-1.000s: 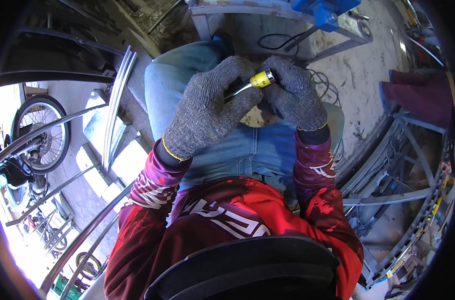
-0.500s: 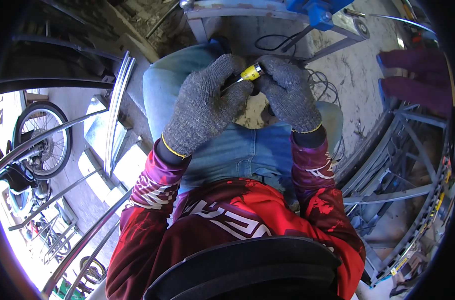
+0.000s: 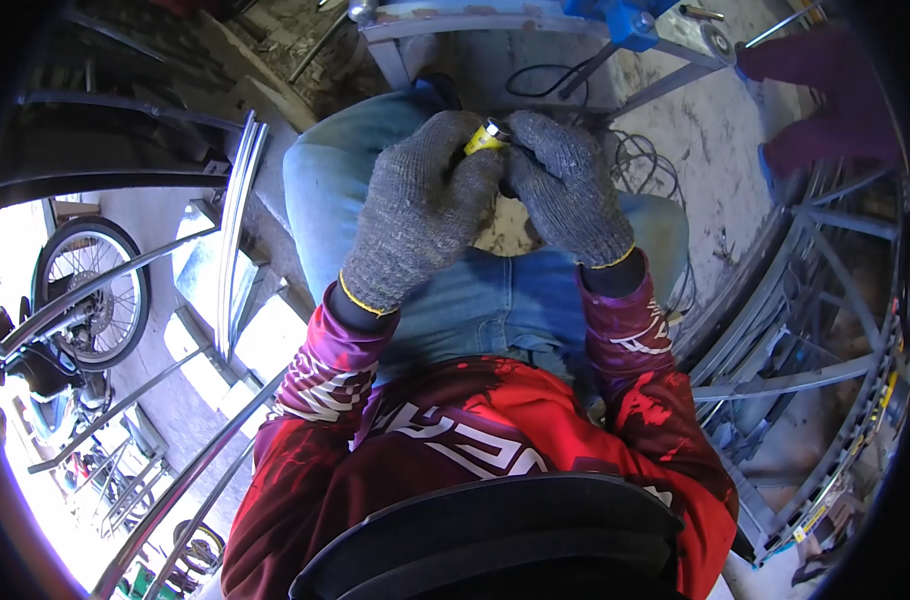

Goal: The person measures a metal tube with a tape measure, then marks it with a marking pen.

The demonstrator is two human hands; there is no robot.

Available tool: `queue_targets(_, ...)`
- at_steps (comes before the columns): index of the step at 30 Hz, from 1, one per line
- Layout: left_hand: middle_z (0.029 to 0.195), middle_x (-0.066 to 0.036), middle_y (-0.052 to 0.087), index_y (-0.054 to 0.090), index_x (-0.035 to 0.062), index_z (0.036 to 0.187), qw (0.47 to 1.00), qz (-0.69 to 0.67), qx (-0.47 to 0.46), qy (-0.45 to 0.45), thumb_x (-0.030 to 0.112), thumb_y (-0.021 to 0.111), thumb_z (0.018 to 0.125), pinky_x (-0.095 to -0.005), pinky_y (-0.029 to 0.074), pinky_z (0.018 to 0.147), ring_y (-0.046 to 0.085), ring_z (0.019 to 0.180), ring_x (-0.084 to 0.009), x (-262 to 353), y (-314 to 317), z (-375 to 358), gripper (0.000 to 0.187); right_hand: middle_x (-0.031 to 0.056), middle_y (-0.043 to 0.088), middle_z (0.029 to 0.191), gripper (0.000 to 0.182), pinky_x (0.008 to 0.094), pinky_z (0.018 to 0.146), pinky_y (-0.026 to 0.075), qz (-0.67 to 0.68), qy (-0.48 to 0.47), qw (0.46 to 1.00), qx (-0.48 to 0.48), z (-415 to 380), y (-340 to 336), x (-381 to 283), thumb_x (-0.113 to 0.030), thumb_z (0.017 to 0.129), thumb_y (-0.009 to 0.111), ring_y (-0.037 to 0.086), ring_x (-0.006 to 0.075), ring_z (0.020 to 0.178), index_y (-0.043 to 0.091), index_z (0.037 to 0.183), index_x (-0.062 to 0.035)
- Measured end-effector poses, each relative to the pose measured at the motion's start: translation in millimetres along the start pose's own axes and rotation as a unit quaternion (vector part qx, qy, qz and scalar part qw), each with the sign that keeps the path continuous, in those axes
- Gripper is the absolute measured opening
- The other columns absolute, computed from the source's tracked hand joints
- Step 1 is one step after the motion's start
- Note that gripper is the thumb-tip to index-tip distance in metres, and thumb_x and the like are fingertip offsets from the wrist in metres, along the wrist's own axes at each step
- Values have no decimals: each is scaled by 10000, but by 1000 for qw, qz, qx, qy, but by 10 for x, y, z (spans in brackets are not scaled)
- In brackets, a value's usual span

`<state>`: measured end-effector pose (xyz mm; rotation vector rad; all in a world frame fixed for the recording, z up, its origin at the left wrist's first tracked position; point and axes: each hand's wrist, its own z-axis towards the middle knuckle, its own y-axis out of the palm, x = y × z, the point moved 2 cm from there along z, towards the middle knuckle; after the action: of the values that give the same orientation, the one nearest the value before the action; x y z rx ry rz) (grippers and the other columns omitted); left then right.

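Both my hands wear grey knit gloves and meet above my lap. My left hand [image 3: 422, 205] is closed, thumb against fingers, around a small yellow cylinder with a silver end [image 3: 487, 137]. Its bright metal end sticks up between the hands, while its lower part is hidden by the glove. Close beside that end is my right hand [image 3: 567, 190], its fingers curled and pressed together. A dark gap shows under those fingertips, and I cannot make out what they grip.
A grey metal frame with a blue part [image 3: 630, 25] stands ahead. Cables [image 3: 643, 165] lie on the floor. Another person's dark trouser legs [image 3: 825, 100] are at the upper right. Welded metal frames [image 3: 795, 385] fill the right side. Metal bars [image 3: 237, 235] and a motorcycle wheel [image 3: 93, 290] are at left.
My left hand has closed further over the yellow cylinder, covering its thin metal shaft. The silver end now points more upward. The other person's legs have shifted slightly in view.
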<state>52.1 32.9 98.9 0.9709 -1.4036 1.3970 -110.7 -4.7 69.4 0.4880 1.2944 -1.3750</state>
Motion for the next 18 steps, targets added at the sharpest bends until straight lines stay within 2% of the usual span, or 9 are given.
queue_targets(2,819,-137,662,630,-17,1075,1000,-5,-1,10,129,619,925,-334,502,633,654,678,-194,-26,-17,-8,209,230,633,844,151,461,678,501,-59,-89,994,39,20,-31,-119,-94,869,606,634,426,797,619,958,27)
queue_targets(3,822,-129,662,630,-21,1082,1000,-12,1,20,132,609,933,-325,500,634,650,683,-172,-47,-28,-9,214,230,633,844,151,461,678,501,-59,-85,994,44,38,-55,-152,-94,869,606,634,426,797,619,958,27)
queue_targets(5,815,-132,661,635,-20,1082,1000,-16,-3,-3,132,603,935,-326,501,636,653,687,-175,-121,-41,-22,214,206,594,776,120,479,633,469,-68,-19,996,-56,70,-61,-165,-126,870,607,603,430,745,592,870,-7)
queue_targets(7,807,-136,660,640,-19,1083,999,-21,-5,-28,132,596,937,-327,503,639,656,690,-179,-200,-25,-32,215,200,576,754,123,485,623,460,-60,-20,997,-33,57,-15,-149,-135,866,610,589,431,727,577,845,-19)
queue_targets(9,807,-139,662,646,-20,1080,1000,0,13,-3,136,580,944,-328,506,649,657,693,-185,-237,-15,-24,217,194,558,732,132,491,613,452,-53,-25,998,-12,46,8,-111,-144,862,613,575,433,709,563,820,-30)
queue_targets(16,845,-168,676,646,-28,1082,1000,14,6,-21,91,584,928,-339,520,680,676,729,-222,-248,49,-50,204,196,583,734,101,499,629,467,-55,-33,998,2,38,48,43,-141,837,623,600,422,726,598,814,-45)
queue_targets(18,843,-171,676,647,-33,1077,999,13,34,7,72,589,919,-337,522,686,673,735,-219,-266,67,-55,198,198,591,742,97,498,632,471,-56,-33,998,1,29,55,51,-139,834,625,605,421,732,608,815,-45)
